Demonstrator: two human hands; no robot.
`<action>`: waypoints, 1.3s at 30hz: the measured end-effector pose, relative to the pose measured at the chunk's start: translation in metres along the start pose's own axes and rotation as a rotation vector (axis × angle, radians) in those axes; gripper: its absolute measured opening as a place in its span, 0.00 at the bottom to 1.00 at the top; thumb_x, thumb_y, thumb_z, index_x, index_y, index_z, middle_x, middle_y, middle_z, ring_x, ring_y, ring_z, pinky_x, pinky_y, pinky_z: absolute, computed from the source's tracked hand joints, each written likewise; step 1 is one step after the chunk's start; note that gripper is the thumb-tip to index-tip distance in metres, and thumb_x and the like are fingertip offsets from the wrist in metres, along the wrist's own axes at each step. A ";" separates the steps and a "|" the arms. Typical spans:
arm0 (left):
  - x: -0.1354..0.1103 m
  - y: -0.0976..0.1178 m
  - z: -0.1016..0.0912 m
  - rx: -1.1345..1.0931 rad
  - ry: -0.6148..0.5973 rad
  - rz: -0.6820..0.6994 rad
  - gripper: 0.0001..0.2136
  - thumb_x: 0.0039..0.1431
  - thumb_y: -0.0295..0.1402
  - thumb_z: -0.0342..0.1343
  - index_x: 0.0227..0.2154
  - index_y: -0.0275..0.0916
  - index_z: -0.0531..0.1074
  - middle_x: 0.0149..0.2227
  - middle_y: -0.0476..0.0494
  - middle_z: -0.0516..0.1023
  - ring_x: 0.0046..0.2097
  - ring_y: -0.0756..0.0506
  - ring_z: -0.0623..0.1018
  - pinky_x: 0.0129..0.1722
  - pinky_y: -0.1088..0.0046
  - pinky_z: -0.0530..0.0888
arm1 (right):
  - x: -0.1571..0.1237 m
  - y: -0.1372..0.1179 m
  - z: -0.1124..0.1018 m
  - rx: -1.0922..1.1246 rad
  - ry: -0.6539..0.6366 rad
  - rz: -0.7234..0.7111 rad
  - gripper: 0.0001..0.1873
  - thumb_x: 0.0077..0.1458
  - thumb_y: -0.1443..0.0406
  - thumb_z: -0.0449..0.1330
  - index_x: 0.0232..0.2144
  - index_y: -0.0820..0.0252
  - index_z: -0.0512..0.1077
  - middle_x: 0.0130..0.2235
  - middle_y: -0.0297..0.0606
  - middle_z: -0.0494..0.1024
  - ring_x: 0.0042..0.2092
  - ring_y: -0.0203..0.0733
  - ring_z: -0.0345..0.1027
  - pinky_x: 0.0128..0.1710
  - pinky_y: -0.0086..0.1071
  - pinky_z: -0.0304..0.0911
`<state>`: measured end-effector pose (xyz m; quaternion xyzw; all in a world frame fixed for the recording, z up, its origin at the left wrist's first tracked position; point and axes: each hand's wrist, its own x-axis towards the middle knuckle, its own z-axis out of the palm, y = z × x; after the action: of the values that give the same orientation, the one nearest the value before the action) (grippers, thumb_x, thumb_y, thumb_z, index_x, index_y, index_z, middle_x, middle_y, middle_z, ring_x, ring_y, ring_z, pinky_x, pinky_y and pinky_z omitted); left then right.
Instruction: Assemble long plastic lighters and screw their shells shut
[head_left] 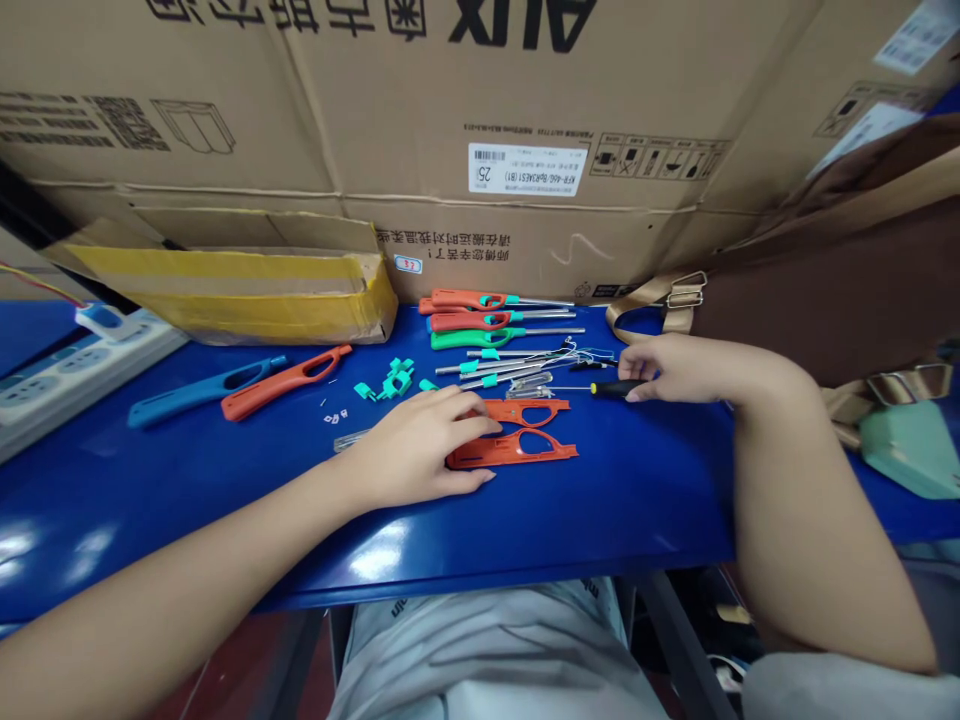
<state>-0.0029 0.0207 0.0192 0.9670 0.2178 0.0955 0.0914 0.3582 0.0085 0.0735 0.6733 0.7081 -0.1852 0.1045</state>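
Two orange lighter casing halves lie on the blue table. My left hand [420, 450] bends over the left end of the nearer casing half [536, 452], with thumb and fingers on either side of it. The farther casing half [551, 411] lies just beyond, partly hidden by my fingers. My right hand [664, 368] is closed on the black-and-yellow handle of a screwdriver [613, 389], whose shaft points left. Beyond the casing halves are metal lighter tubes [480, 368] with turquoise parts and thin wires. Clear plastic pieces [529, 385] lie near the screwdriver's tip.
Assembled orange [469, 320] and green lighters [472, 338] lie at the back. Further left are a blue casing [202, 390], an orange casing [285, 382], turquoise pieces [394, 380] and a power strip [90, 365]. Cardboard boxes [420, 120] and a brown bag [840, 270] border the table.
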 end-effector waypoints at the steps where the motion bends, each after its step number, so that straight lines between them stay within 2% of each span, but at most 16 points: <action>1: 0.000 0.000 0.000 -0.002 -0.005 -0.002 0.21 0.63 0.46 0.59 0.55 0.43 0.74 0.54 0.42 0.76 0.55 0.38 0.75 0.53 0.58 0.73 | 0.000 0.001 0.000 0.000 -0.022 0.037 0.12 0.48 0.58 0.65 0.34 0.56 0.73 0.37 0.37 0.80 0.37 0.46 0.72 0.34 0.34 0.61; 6: 0.001 0.000 -0.002 -0.005 -0.029 -0.013 0.21 0.64 0.46 0.59 0.55 0.42 0.74 0.54 0.42 0.76 0.54 0.38 0.76 0.52 0.57 0.72 | -0.002 0.004 -0.002 0.024 -0.107 0.156 0.09 0.45 0.61 0.67 0.31 0.56 0.74 0.32 0.35 0.80 0.35 0.45 0.73 0.33 0.34 0.62; 8: 0.001 0.001 -0.003 -0.001 -0.034 -0.019 0.20 0.64 0.45 0.59 0.55 0.43 0.75 0.54 0.42 0.77 0.53 0.37 0.76 0.52 0.57 0.72 | -0.002 0.000 -0.003 0.047 -0.071 0.133 0.10 0.46 0.59 0.67 0.31 0.56 0.75 0.32 0.36 0.80 0.34 0.45 0.73 0.32 0.34 0.62; 10: 0.002 0.002 -0.004 0.001 -0.037 -0.018 0.20 0.64 0.44 0.59 0.54 0.43 0.75 0.54 0.41 0.77 0.53 0.37 0.76 0.52 0.57 0.72 | 0.001 -0.010 -0.002 0.064 0.062 0.030 0.11 0.51 0.56 0.65 0.33 0.56 0.75 0.33 0.38 0.81 0.33 0.45 0.73 0.33 0.35 0.63; 13: 0.002 0.003 -0.004 -0.013 -0.023 -0.024 0.19 0.64 0.44 0.59 0.54 0.43 0.75 0.53 0.41 0.77 0.53 0.38 0.76 0.52 0.57 0.72 | 0.012 -0.034 0.008 -0.003 0.444 -0.238 0.08 0.59 0.61 0.58 0.33 0.59 0.75 0.37 0.43 0.79 0.39 0.48 0.72 0.40 0.38 0.64; 15: 0.002 0.001 -0.004 -0.031 0.015 -0.048 0.19 0.65 0.45 0.58 0.55 0.43 0.75 0.52 0.42 0.78 0.52 0.38 0.77 0.52 0.57 0.72 | 0.023 -0.052 0.020 0.003 0.530 -0.320 0.10 0.62 0.62 0.56 0.39 0.58 0.76 0.46 0.45 0.78 0.49 0.50 0.70 0.48 0.40 0.64; 16: 0.003 0.000 -0.004 -0.034 0.045 -0.069 0.19 0.65 0.45 0.58 0.54 0.43 0.75 0.51 0.42 0.78 0.51 0.39 0.77 0.51 0.58 0.73 | 0.028 -0.061 0.027 0.017 0.573 -0.392 0.11 0.63 0.61 0.56 0.41 0.59 0.76 0.47 0.46 0.77 0.51 0.52 0.69 0.50 0.42 0.63; 20: 0.006 -0.010 -0.006 0.024 0.185 -0.197 0.16 0.69 0.41 0.52 0.49 0.37 0.77 0.49 0.38 0.80 0.49 0.38 0.76 0.51 0.56 0.73 | 0.044 -0.082 0.051 0.038 0.558 -0.478 0.11 0.65 0.60 0.56 0.43 0.56 0.76 0.47 0.43 0.76 0.52 0.51 0.68 0.52 0.43 0.62; 24: 0.006 -0.021 -0.006 0.077 0.226 -0.294 0.15 0.70 0.36 0.49 0.48 0.36 0.78 0.48 0.37 0.80 0.48 0.37 0.75 0.51 0.54 0.73 | 0.050 -0.086 0.061 0.067 0.574 -0.469 0.10 0.66 0.61 0.55 0.42 0.57 0.74 0.47 0.43 0.75 0.52 0.50 0.67 0.53 0.44 0.62; 28: 0.004 -0.028 -0.003 0.076 0.211 -0.321 0.15 0.69 0.35 0.50 0.49 0.37 0.78 0.48 0.38 0.80 0.48 0.38 0.75 0.50 0.56 0.72 | 0.048 -0.078 0.056 0.051 0.585 -0.428 0.10 0.63 0.66 0.53 0.42 0.57 0.73 0.48 0.44 0.74 0.53 0.52 0.66 0.52 0.46 0.61; 34: 0.004 -0.029 -0.001 0.073 0.203 -0.322 0.13 0.68 0.35 0.50 0.47 0.39 0.79 0.48 0.40 0.80 0.47 0.38 0.74 0.49 0.57 0.71 | 0.035 -0.050 0.030 -0.001 0.606 -0.326 0.17 0.53 0.73 0.54 0.43 0.58 0.74 0.47 0.47 0.73 0.53 0.58 0.64 0.52 0.52 0.59; 36: 0.005 -0.029 -0.001 0.073 0.212 -0.320 0.13 0.68 0.35 0.50 0.46 0.39 0.79 0.47 0.40 0.80 0.47 0.38 0.74 0.49 0.57 0.70 | 0.033 -0.044 0.026 -0.002 0.613 -0.301 0.16 0.53 0.73 0.54 0.42 0.58 0.75 0.46 0.47 0.73 0.52 0.59 0.65 0.52 0.52 0.58; 39: 0.005 -0.032 0.000 0.079 0.220 -0.321 0.12 0.68 0.35 0.51 0.46 0.40 0.79 0.47 0.40 0.80 0.48 0.38 0.74 0.48 0.58 0.70 | 0.037 -0.046 0.028 0.012 0.614 -0.302 0.14 0.59 0.69 0.54 0.43 0.57 0.77 0.47 0.47 0.74 0.52 0.57 0.65 0.52 0.51 0.58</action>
<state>-0.0112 0.0511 0.0128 0.9064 0.3816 0.1760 0.0429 0.3070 0.0299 0.0386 0.5860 0.7970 0.0085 -0.1461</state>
